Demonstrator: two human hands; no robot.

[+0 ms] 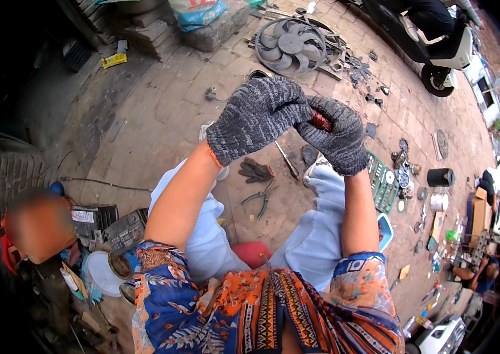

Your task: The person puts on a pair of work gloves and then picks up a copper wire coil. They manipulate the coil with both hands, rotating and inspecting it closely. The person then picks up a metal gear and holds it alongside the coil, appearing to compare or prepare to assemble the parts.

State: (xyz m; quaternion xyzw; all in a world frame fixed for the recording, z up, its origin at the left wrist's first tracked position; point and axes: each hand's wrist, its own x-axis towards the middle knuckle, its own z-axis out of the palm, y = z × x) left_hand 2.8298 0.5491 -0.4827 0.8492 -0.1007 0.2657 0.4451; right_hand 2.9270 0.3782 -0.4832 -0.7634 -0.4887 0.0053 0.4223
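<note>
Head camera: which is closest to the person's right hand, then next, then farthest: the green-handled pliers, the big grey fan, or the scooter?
From the right hand, which holds a small reddish coil:
1. Big grey fan, on the paving just beyond the hands.
2. Green-handled pliers, on the ground between the knees; only a little farther than the fan in this view.
3. Scooter, parked far off to the right, clearly farthest.

Reddish copper-wire coil (320, 121), probably small bundle, mostly hidden, pinched between two grey knit gloves.
</note>
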